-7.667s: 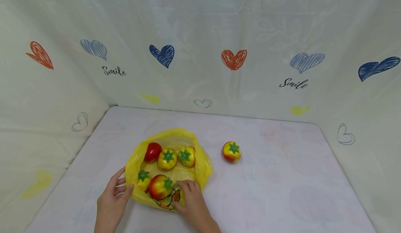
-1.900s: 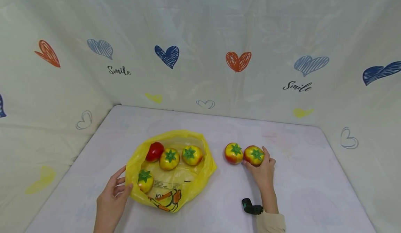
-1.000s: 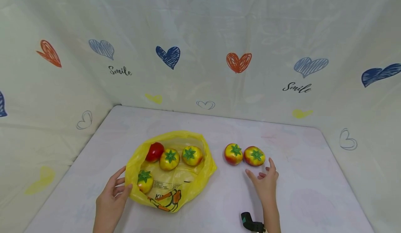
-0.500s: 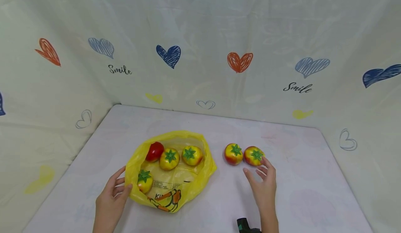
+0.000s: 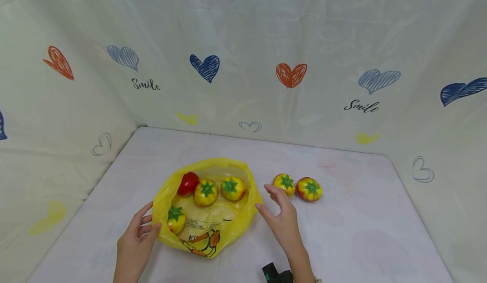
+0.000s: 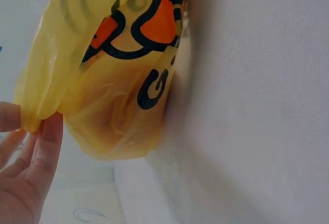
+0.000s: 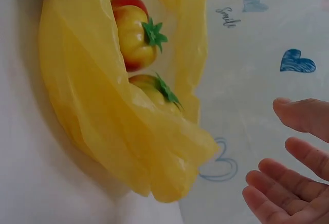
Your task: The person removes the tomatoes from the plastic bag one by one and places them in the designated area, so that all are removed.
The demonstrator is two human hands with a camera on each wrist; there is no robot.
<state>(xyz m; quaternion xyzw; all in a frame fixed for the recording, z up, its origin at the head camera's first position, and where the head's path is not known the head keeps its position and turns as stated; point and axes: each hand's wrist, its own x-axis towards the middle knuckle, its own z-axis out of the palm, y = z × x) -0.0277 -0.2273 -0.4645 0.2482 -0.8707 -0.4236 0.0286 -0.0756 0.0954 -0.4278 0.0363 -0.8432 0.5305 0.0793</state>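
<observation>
A yellow plastic bag lies with its mouth spread wide on the table. Inside it are several tomatoes: a red one at the back left, yellow ones with green star-shaped tops around it. My left hand pinches the bag's left rim between thumb and fingers, as the left wrist view also shows. By the bag's right edge hovers my right hand, thumb and fingers apart, with nothing in it. Behind it, two red-and-yellow tomatoes, one partly hidden and one in full view, sit side by side.
The white table stretches to the right of the tomatoes. A pale curtain printed with hearts hangs behind and at the sides. A black device shows at my right wrist.
My right hand took a tomato from the bag, set it beside the other on the table, let go and moved left to the bag's edge. The left hand keeps its hold.
</observation>
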